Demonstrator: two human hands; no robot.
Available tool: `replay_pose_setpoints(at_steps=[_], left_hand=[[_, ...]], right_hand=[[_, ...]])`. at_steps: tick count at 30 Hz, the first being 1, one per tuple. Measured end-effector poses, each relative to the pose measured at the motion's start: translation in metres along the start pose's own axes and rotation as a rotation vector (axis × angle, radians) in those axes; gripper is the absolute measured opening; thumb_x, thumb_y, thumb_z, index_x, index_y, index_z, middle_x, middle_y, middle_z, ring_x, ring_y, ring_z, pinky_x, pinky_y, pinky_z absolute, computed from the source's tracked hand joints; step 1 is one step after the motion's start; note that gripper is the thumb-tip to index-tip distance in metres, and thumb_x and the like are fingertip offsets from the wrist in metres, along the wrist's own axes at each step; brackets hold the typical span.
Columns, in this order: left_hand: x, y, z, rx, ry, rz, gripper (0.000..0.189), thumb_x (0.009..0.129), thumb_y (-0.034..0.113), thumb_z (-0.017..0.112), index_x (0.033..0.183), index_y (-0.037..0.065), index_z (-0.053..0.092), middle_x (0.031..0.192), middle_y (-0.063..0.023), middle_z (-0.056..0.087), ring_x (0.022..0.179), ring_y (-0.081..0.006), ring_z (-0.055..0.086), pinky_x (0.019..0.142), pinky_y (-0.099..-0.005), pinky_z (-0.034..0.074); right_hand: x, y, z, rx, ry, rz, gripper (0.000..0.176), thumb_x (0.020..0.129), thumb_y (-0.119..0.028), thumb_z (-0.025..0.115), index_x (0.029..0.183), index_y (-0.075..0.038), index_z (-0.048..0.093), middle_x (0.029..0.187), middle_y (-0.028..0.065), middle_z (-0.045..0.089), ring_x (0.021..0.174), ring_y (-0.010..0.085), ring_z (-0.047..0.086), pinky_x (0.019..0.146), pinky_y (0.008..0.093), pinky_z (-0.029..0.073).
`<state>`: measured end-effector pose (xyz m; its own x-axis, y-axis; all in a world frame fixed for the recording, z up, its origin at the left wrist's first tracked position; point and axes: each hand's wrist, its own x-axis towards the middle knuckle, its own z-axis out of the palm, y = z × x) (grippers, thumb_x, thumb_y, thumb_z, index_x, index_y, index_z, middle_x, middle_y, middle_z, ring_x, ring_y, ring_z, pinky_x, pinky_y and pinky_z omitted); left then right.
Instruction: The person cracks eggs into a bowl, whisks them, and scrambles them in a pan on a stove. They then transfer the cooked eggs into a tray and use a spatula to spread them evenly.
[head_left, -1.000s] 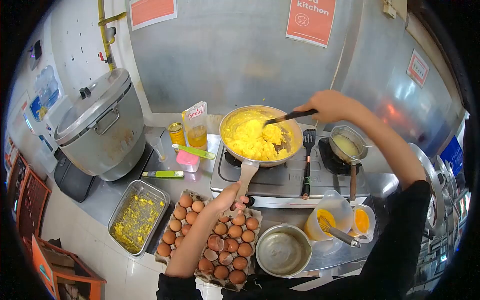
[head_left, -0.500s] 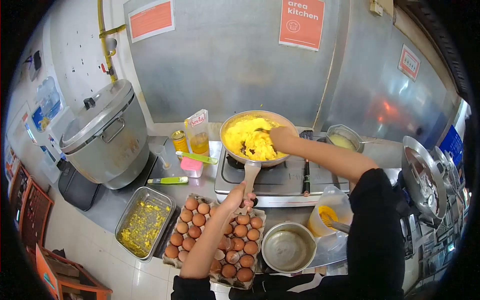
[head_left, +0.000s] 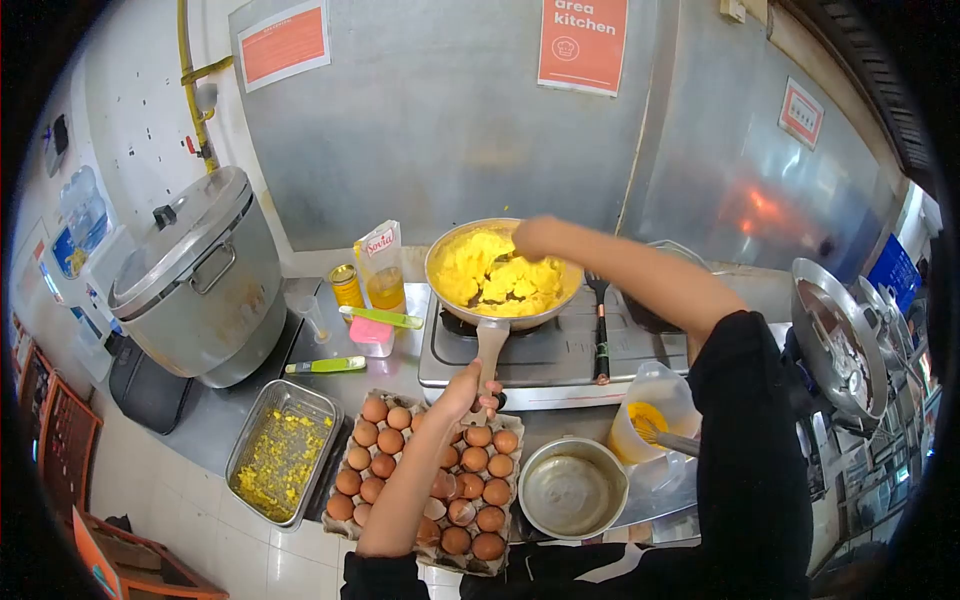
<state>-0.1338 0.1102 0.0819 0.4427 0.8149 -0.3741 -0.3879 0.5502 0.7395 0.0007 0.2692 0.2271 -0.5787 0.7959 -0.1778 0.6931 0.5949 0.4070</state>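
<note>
One left hand [head_left: 463,392] is clamping its fingers round the handle [head_left: 490,346] at the pan's [head_left: 572,282] six o'clock, presumably steadying it on the stove [head_left: 540,362], twelve o'clock ahead, while the right hand [head_left: 540,238] is hovering over the scrambled eggs [head_left: 500,283] toward two o'clock, finger grip hidden, can't tell.

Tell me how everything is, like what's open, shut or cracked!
Frying pan, uncovered on the stove
Scrambled eggs, yellow, lumpy
Big cooker, lid on
Metal tray, uncovered, yellow bits inside
Brown eggs, many whole, some shells cracked
Saucepan, upright, uncovered
Plastic pitcher, open, whisk and yellow mixture inside
Clear pouch, upright, partly full
Left hand, closed around pan handle
</note>
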Motion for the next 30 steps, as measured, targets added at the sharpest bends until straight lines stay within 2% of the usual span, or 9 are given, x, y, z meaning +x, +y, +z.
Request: replay_pose_setpoints(at_steps=[3, 6, 12, 16, 18, 19, 21, 24, 30], left_hand=[[-0.001, 0.001, 0.003, -0.001, 0.024, 0.011, 0.023, 0.088, 0.033, 0.021, 0.089, 0.011, 0.029, 0.060, 0.0015, 0.037, 0.042, -0.0078, 0.030, 0.042, -0.0257, 0.035], [-0.002, 0.000, 0.002, 0.021, 0.033, -0.016, 0.023, 0.088, 0.033, 0.020, 0.091, 0.012, 0.030, 0.060, 0.0015, 0.038, 0.043, -0.0075, 0.031, 0.041, -0.0249, 0.035], [-0.004, 0.002, 0.010, 0.080, 0.064, -0.003, 0.023, 0.088, 0.031, 0.019, 0.092, 0.010, 0.029, 0.061, 0.0006, 0.038, 0.043, -0.0080, 0.032, 0.041, -0.0251, 0.036], [0.000, 0.005, 0.003, 0.159, 0.012, -0.019, 0.022, 0.088, 0.030, 0.019, 0.094, 0.011, 0.029, 0.060, -0.0006, 0.037, 0.043, -0.0083, 0.033, 0.043, -0.0258, 0.038], [-0.005, 0.010, 0.007, 0.118, 0.010, -0.059, 0.022, 0.088, 0.030, 0.021, 0.094, 0.010, 0.028, 0.060, -0.0012, 0.036, 0.044, -0.0089, 0.033, 0.043, -0.0262, 0.039], [-0.006, 0.011, 0.008, 0.117, 0.009, -0.053, 0.022, 0.088, 0.030, 0.021, 0.094, 0.010, 0.028, 0.060, -0.0012, 0.036, 0.044, -0.0089, 0.033, 0.043, -0.0262, 0.039], [-0.009, 0.011, 0.009, 0.156, 0.034, -0.037, 0.024, 0.089, 0.030, 0.021, 0.095, 0.010, 0.033, 0.061, 0.0005, 0.037, 0.044, -0.0064, 0.033, 0.043, -0.0250, 0.037], [-0.008, 0.009, 0.007, 0.084, 0.041, -0.043, 0.028, 0.089, 0.032, 0.022, 0.096, 0.008, 0.034, 0.060, 0.0005, 0.036, 0.044, -0.0062, 0.033, 0.043, -0.0240, 0.037], [0.003, 0.000, -0.005, -0.094, -0.027, -0.032, 0.029, 0.088, 0.033, 0.024, 0.093, 0.007, 0.034, 0.061, 0.0001, 0.036, 0.046, -0.0083, 0.033, 0.045, -0.0250, 0.037]], right_hand=[[-0.001, 0.028, -0.060, 0.054, -0.334, 0.214, 0.014, 0.069, -0.016, 0.054, 0.069, -0.004, 0.062, 0.072, 0.0090, 0.060, 0.066, 0.0200, 0.057, 0.059, 0.0323, 0.045], [-0.001, 0.038, -0.091, 0.221, -0.438, 0.413, 0.011, 0.067, -0.015, 0.056, 0.065, -0.004, 0.059, 0.073, 0.0077, 0.060, 0.065, 0.0177, 0.057, 0.060, 0.0302, 0.044], [0.019, 0.056, -0.061, 0.122, -0.636, 0.516, 0.021, 0.077, -0.024, 0.050, 0.083, -0.004, 0.057, 0.057, 0.0027, 0.039, 0.048, 0.0152, 0.036, 0.045, 0.0275, 0.032], [0.059, 0.111, 0.004, 0.397, -0.663, 0.574, 0.020, 0.078, -0.024, 0.049, 0.086, -0.007, 0.058, 0.057, 0.0032, 0.044, 0.050, 0.0151, 0.044, 0.046, 0.0305, 0.036], [0.042, 0.100, 0.020, 0.150, -0.124, 0.233, 0.013, 0.068, -0.022, 0.057, 0.068, -0.010, 0.061, 0.075, 0.0088, 0.059, 0.072, 0.0220, 0.057, 0.061, 0.0342, 0.045], [0.037, 0.092, 0.027, 0.146, -0.121, 0.232, 0.013, 0.068, -0.022, 0.057, 0.068, -0.010, 0.061, 0.075, 0.0088, 0.059, 0.072, 0.0220, 0.057, 0.061, 0.0342, 0.045], [0.027, 0.072, 0.043, -0.105, 0.271, -0.064, 0.011, 0.069, -0.020, 0.055, 0.070, -0.011, 0.061, 0.071, 0.0081, 0.060, 0.070, 0.0240, 0.058, 0.056, 0.0359, 0.046], [0.007, 0.046, 0.052, -0.367, 0.462, -0.231, 0.017, 0.071, -0.024, 0.055, 0.086, -0.016, 0.060, 0.057, 0.0081, 0.056, 0.053, 0.0253, 0.057, 0.044, 0.0355, 0.044], [-0.071, 0.034, -0.047, -0.280, 0.273, -0.080, 0.013, 0.069, -0.015, 0.054, 0.079, -0.013, 0.062, 0.068, 0.0061, 0.060, 0.063, 0.0235, 0.059, 0.052, 0.0337, 0.047]])
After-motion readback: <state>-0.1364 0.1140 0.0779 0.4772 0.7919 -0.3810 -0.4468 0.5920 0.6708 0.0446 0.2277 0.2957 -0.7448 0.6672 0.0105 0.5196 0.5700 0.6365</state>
